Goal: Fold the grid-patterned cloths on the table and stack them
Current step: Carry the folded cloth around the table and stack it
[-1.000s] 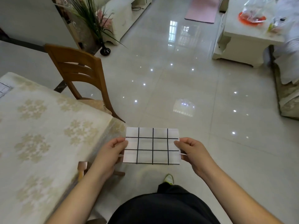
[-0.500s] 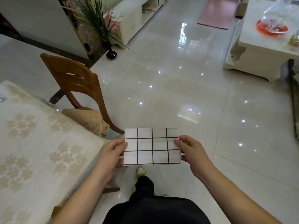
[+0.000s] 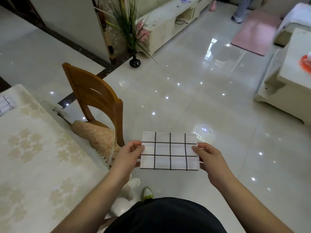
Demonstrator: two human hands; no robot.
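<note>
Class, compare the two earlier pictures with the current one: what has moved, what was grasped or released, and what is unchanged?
Only the view shifted: the table and wooden chair now sit farther left of the hands, and a second gridded cloth shows at the table's far edge. Nothing was grasped or released. The left hand and right hand still pinch the folded grid cloth by its ends.

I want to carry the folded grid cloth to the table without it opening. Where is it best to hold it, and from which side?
Probably as now: the folded grid cloth is a flat rectangle held level above the floor, its short edges facing sideways. The left hand pinches the left short edge and the right hand the right one, each coming from its own side. Pinching across all layers there should keep the fold closed.
</note>
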